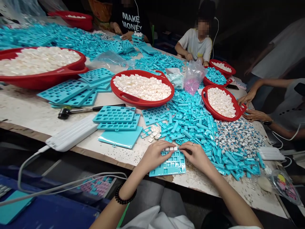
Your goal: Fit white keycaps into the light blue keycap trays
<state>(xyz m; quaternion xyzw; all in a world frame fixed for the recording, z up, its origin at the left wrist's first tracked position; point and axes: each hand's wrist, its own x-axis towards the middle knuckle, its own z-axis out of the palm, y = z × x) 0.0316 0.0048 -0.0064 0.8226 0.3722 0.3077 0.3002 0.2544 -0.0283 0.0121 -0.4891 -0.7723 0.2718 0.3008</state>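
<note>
The work in hand looks like fine finger work on a few white caps (171,149), lined up at 12 o'clock on the blue panel (170,167). The panel lies face up near the close edge of the table (207,183), its rows of square holes showing.

The left hand (153,156) comes in at 10 o'clock, thumb and forefinger curled either side of the caps — whether they truly pinch, I cannot tell. The right hand (196,156) is at 1 o'clock, its bent fingertips close together by the row's right end; I cannot tell whether they grip anything.

From the panel, loose caps (156,130) lie at 11 o'clock, with a red basin (143,103) of white pieces beyond. The spare panels (116,117) and hammer (78,110) are towards 10, a heap of blue strips (190,117) at 1.

Any move at that row, I judge, calls for light, level fingertip pressure — the caps are small and close together, so a nudge could skew a neighbour.
</note>
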